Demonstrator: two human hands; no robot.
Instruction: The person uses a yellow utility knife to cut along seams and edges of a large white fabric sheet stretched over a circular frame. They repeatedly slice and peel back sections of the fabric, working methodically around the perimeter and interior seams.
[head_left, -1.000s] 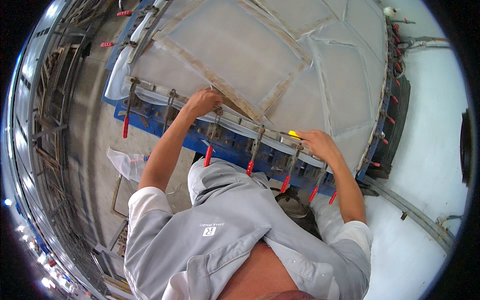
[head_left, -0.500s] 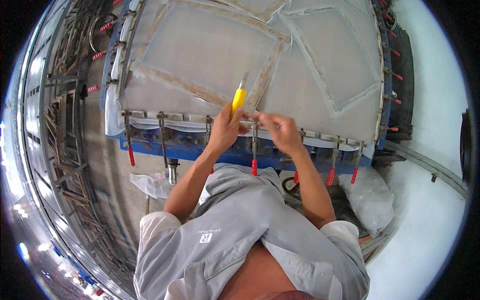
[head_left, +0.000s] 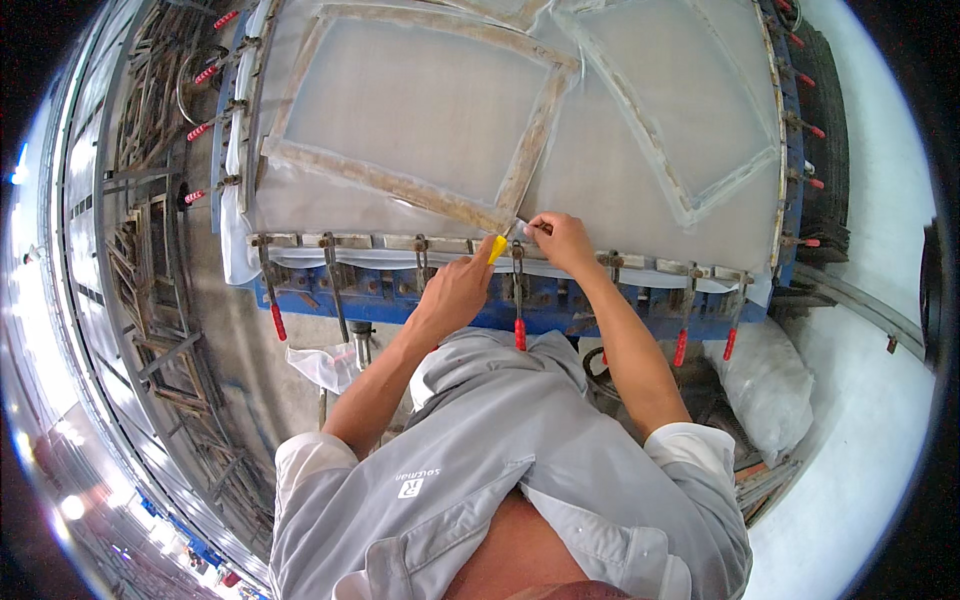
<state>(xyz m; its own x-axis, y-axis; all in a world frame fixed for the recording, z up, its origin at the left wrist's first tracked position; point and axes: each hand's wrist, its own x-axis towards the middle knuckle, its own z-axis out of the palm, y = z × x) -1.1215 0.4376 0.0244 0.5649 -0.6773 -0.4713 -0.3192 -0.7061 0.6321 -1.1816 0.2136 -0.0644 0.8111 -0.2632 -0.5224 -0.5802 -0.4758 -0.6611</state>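
Observation:
My left hand [head_left: 455, 297] is closed around a yellow utility knife [head_left: 498, 248]. Its blade end meets the near corner of a worn, brownish rectangular frame [head_left: 535, 135]. That frame lies against a wide, pale, translucent mesh sheet [head_left: 640, 190] stretched over a blue table. Just right of the blade, my right hand [head_left: 565, 245] has its thumb and fingers pinched together at the same corner. A small pale bit shows at those fingertips, too small to name. Between my hands, below the blade, stands a clamp with a red handle [head_left: 520, 332].
Several red-handled clamps line the table's near and side edges; one is at the near right [head_left: 681, 345]. A second frame [head_left: 640, 130] sits at the right of the mesh. Metal frames [head_left: 150, 240] are stacked on the left. A clear plastic bag [head_left: 770, 390] lies at the lower right.
The knife, raised and pointing up before, has come down to the frame's corner. My right hand has moved in beside it with fingers pinched. The whole view has shifted slightly.

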